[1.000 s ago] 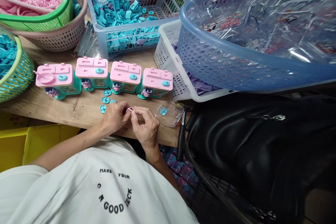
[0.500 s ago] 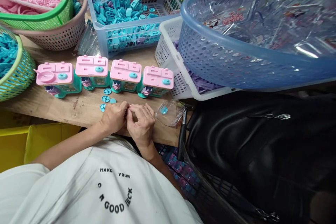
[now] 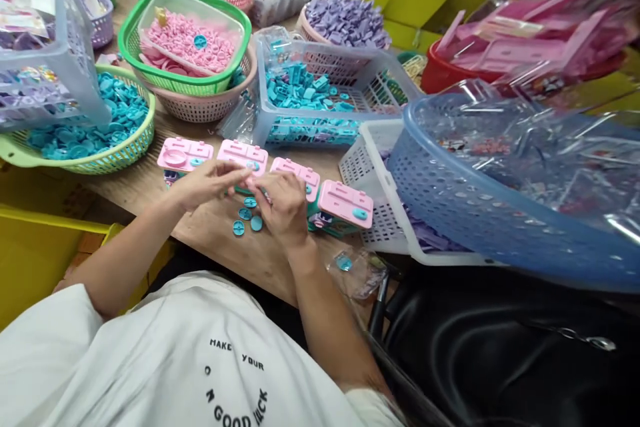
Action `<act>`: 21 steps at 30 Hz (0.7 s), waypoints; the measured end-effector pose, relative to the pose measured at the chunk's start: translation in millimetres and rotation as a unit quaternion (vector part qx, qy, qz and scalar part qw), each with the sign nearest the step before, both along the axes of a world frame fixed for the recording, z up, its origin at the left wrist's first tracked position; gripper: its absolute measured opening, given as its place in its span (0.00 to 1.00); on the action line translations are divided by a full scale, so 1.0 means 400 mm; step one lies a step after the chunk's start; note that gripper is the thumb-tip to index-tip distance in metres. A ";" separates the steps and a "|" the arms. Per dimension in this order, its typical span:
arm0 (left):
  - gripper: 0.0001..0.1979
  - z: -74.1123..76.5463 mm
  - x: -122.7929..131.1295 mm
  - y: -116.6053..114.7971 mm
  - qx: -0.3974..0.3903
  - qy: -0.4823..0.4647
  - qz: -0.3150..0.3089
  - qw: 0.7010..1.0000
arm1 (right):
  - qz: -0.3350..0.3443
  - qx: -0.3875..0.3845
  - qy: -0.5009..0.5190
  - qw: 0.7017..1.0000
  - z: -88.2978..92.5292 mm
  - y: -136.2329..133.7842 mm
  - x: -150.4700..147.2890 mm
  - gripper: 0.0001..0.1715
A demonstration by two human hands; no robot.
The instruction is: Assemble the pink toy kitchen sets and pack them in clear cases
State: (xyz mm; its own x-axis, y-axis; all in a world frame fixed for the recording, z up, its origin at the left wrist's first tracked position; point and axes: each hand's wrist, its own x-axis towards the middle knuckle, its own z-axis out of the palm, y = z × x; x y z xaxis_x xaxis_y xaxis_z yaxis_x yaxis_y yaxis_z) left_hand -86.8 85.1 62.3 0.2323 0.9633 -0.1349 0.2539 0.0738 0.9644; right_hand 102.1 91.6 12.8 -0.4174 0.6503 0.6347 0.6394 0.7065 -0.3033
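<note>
Four small toy boxes with pink tops and teal bases stand in a row on the wooden table [image 3: 200, 230], among them the leftmost toy box [image 3: 176, 155] and the rightmost toy box [image 3: 345, 203]. My left hand [image 3: 207, 183] is in front of the second toy box [image 3: 243, 153], its fingers stretched out towards my right hand. Fingers bent, my right hand [image 3: 283, 203] pinches at its tip and partly covers the third toy box [image 3: 295, 173]. Whatever sits in the pinch is hidden. Below the hands lie several round blue discs [image 3: 245, 213].
A clear bag [image 3: 356, 273] with a blue disc lies near the table edge. Behind the toys are a clear blue crate [image 3: 310, 123] of blue parts and a green basket [image 3: 183, 83] of pink parts. A large blue basket [image 3: 480, 193] and black leather [image 3: 525, 340] take up the right.
My hands have moved forward from the table edge to the row of toy boxes. The left fingers have unfolded. The view has tilted up and left, showing more baskets behind.
</note>
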 end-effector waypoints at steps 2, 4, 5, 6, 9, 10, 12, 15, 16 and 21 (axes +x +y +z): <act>0.20 0.013 -0.044 0.013 0.114 0.046 0.067 0.990 | 0.002 -0.020 -0.033 0.999 0.015 0.065 -0.037 0.13; 0.17 0.004 -0.077 0.027 0.232 0.121 0.094 0.961 | 0.015 -0.042 -0.077 0.996 0.020 0.114 -0.068 0.12; 0.15 -0.006 -0.089 0.035 0.277 0.159 0.079 0.944 | 0.023 -0.048 -0.099 0.994 0.021 0.131 -0.080 0.12; 0.14 -0.018 -0.099 0.044 0.311 0.192 0.050 0.930 | 0.028 -0.049 -0.118 0.991 0.020 0.143 -0.088 0.13; 0.16 -0.054 -0.114 0.068 0.359 0.278 -0.041 0.890 | 0.027 -0.028 -0.154 0.987 0.016 0.155 -0.096 0.14; 0.16 -0.062 -0.116 0.074 0.362 0.302 -0.059 0.880 | 0.024 -0.017 -0.161 0.987 0.015 0.156 -0.095 0.15; 0.17 -0.073 -0.118 0.082 0.363 0.336 -0.076 0.866 | 0.024 0.002 -0.174 0.984 0.014 0.156 -0.089 0.16; 0.17 -0.078 -0.118 0.091 0.364 0.352 -0.087 0.858 | 0.025 0.014 -0.182 0.983 0.009 0.160 -0.084 0.16; 0.18 -0.079 -0.118 0.094 0.364 0.353 -0.090 0.857 | 0.023 0.015 -0.179 0.984 0.006 0.162 -0.084 0.16; 0.18 -0.079 -0.115 0.111 0.360 0.388 -0.110 0.841 | 0.015 0.000 -0.155 0.988 0.001 0.151 -0.090 0.15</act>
State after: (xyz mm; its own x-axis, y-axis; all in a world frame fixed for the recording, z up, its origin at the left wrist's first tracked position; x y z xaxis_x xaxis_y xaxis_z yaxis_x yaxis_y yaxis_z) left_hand -132.7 129.7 30.7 0.5271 0.8055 0.2708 0.7588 -0.5896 0.2770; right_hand 65.9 152.1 13.4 -0.6109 0.6348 0.4731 0.6801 0.7267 -0.0968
